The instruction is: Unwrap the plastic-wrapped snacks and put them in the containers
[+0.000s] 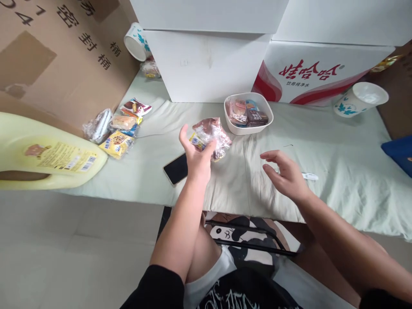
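Observation:
My left hand (195,156) is raised above the pale green cloth (337,171) and grips a clear plastic snack packet (210,135) with brown contents. My right hand (285,174) hovers to the right of it, fingers apart and curled loosely, holding nothing. A white bowl (268,118) behind the packet holds several wrapped snacks. A black phone (176,168) lies on the cloth just left of my left wrist. Beside my right hand lies a small white object (309,176).
Several wrapped snacks (117,124) lie at the left by a cardboard box (64,60). A yellow bottle (48,159) lies at the far left. White boxes (206,64) and a red-printed carton (315,73) stand behind. Paper cups (358,99) sit at right and at back left (137,42). A blue object (399,152) is at the right edge.

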Demonstrator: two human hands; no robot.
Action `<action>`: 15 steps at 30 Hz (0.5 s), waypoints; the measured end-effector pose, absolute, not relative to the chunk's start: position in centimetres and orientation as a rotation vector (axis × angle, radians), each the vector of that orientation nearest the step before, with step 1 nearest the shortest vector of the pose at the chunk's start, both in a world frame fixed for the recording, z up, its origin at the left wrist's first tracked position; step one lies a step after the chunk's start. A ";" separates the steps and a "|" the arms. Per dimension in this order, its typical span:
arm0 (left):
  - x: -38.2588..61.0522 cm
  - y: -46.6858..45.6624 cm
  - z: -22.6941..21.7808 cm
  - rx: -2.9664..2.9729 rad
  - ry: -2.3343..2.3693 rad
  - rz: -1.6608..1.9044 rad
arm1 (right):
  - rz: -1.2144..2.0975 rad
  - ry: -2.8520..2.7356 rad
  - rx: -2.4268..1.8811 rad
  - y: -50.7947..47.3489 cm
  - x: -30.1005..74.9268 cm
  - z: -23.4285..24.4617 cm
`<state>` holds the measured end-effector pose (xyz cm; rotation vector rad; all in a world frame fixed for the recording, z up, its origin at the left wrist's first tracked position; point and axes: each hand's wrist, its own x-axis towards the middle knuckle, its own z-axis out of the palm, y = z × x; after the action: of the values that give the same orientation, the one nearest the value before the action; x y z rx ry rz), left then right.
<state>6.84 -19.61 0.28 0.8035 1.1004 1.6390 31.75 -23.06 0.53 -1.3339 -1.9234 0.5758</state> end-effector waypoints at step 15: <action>3.4 -19.3 1.4 0.474 1.170 1.618 | 0.237 -2.253 -1.773 -26.0 46.0 -1.8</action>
<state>3.43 -19.35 1.38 0.4742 1.1699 1.6179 45.97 -26.01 -1.75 -1.7733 -2.2531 0.2371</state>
